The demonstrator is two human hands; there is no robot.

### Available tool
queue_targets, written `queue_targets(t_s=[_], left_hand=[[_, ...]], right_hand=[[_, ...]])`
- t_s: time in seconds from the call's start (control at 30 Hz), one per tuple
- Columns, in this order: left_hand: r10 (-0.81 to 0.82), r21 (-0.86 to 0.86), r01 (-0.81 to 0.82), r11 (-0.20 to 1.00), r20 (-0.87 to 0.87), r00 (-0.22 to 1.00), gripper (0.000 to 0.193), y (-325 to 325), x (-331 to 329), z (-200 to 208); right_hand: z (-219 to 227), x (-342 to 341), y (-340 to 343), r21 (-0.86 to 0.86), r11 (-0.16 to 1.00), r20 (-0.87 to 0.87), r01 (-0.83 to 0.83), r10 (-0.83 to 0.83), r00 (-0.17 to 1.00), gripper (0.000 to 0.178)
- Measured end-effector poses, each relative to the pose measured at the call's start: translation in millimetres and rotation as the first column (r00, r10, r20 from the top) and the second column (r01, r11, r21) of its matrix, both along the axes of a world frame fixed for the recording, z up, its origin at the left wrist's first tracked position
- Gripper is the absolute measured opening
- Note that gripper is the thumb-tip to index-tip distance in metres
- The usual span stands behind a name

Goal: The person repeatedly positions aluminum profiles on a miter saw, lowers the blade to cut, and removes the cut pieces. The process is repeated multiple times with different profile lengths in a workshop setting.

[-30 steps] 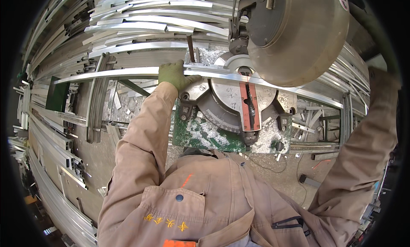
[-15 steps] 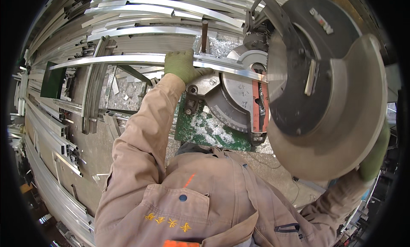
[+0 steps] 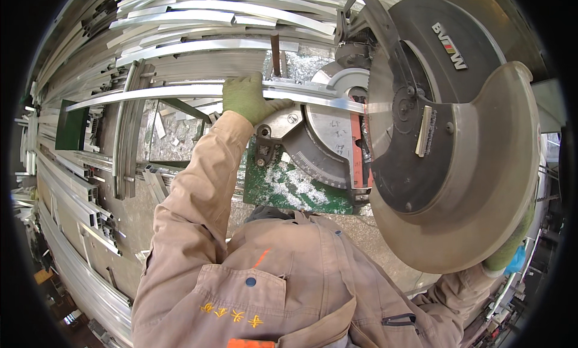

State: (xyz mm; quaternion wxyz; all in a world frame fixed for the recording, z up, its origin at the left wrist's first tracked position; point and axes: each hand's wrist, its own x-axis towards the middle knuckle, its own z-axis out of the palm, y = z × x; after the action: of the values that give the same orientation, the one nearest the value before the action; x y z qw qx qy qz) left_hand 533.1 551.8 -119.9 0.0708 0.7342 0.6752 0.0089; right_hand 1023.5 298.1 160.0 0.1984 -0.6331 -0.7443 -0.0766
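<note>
My left hand [image 3: 248, 99], in a green glove, is closed over a long silvery metal bar [image 3: 162, 93], its thumb stretched along the near side. The bar runs rightward across the base of a mitre saw [image 3: 346, 128], its end beside the red insert [image 3: 357, 144]. Above that end stands the saw head with its dark round guard [image 3: 442, 122] and a large translucent cover [image 3: 512, 149]; part of the blade [image 3: 379, 98] shows. My right hand [image 3: 509, 254], also gloved in green, is at the far right behind the cover. Its fingers and whatever they hold are hidden.
Stacks of metal profiles [image 3: 198, 20] fill the back, and more lengths [image 3: 90, 221] lie at left. A dark green support [image 3: 72, 125] stands under the bar's left end. Metal chips litter the green saw table [image 3: 265, 179]. An upright rod [image 3: 276, 56] rises behind the bar.
The saw head looks larger, and its cover reaches lower in the picture. My right hand has come down with it. My left hand stays on the bar; the whole view has shifted slightly.
</note>
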Motion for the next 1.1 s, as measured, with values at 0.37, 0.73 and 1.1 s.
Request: queue_targets(t_s=[0.37, 0.73, 1.1], left_hand=[[-0.036, 0.059, 0.035, 0.998, 0.01, 0.999, 0.117, 2, -1, -7], [-0.046, 0.009, 0.047, 0.999, -0.031, 0.998, 0.127, 5, -2, 2], [-0.093, -0.137, 0.104, 0.985, 0.08, 0.992, 0.127, 15, -6, 19]], right_hand=[[-2, 7, -5, 0.043, 0.999, 0.139, -0.005, -0.001, 0.99, 0.054], [2, -24, 10, 0.121, 0.99, 0.147, -0.079, 0.06, 0.987, 0.054], [7, -17, 10, 0.084, 0.994, 0.109, -0.074, 0.065, 0.992, 0.061]])
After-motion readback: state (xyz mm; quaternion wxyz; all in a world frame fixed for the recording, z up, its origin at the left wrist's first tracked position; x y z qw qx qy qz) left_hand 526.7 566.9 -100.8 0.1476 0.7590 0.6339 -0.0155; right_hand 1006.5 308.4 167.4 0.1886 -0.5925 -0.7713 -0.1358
